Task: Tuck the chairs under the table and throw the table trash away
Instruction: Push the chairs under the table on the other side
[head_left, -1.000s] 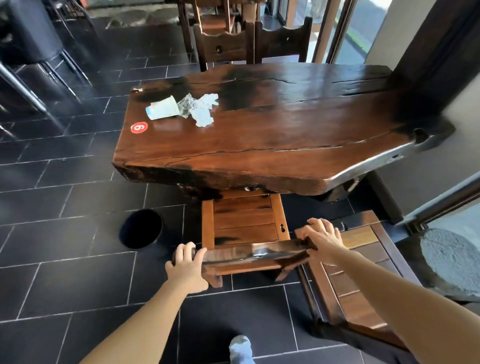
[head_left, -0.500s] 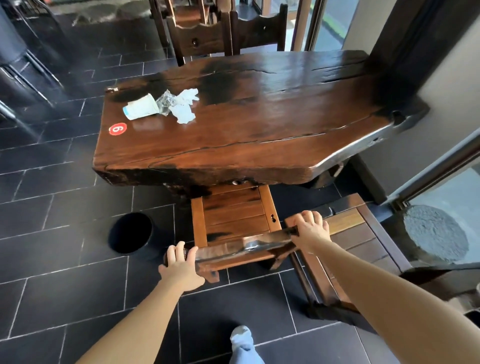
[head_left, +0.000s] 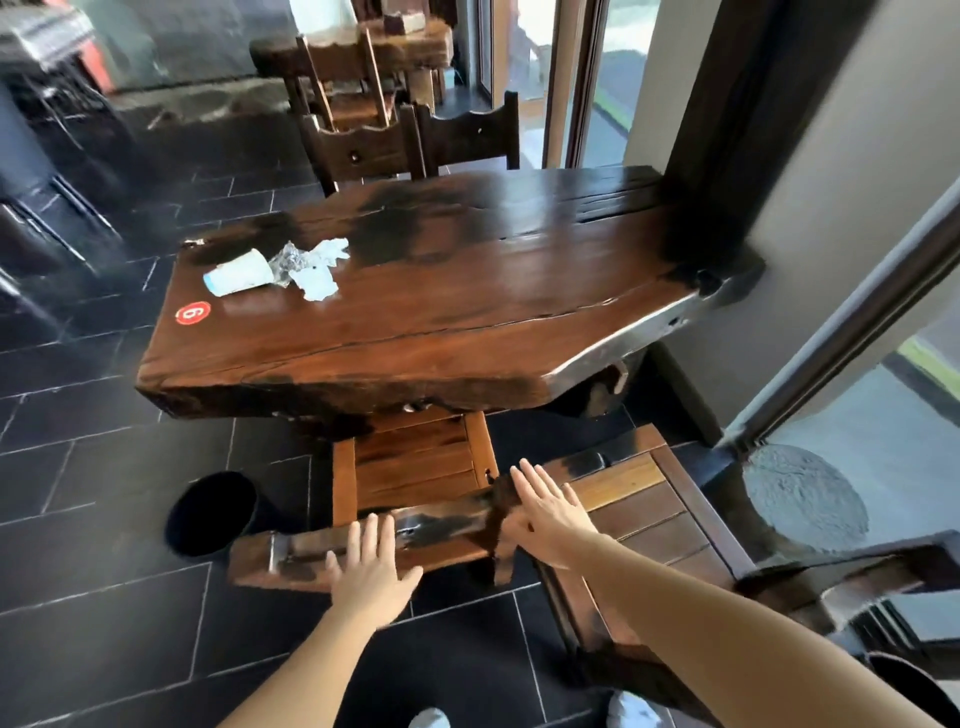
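A thick dark wooden table (head_left: 467, 312) carries trash at its far left: a tipped paper cup (head_left: 239, 273), crumpled clear wrap (head_left: 287, 262) and a white tissue (head_left: 319, 275). A wooden chair (head_left: 415, 462) stands partly under the near edge, its backrest (head_left: 311, 551) toward me. My left hand (head_left: 371, 571) lies over that backrest with fingers spread and straight. My right hand (head_left: 545, 512) is flat with straight fingers at the backrest's right end. A second wooden chair (head_left: 649, 514) stands out from the table at the right.
A black round bin (head_left: 210, 514) stands on the dark tiled floor left of the chair. Two more chairs (head_left: 415, 145) sit at the table's far side. A wall, dark post and glass door frame close off the right. My shoes show at the bottom.
Both hands have let go of the backrest and now have straight fingers. The chair sits further under the table. The view has tilted up and moved closer.
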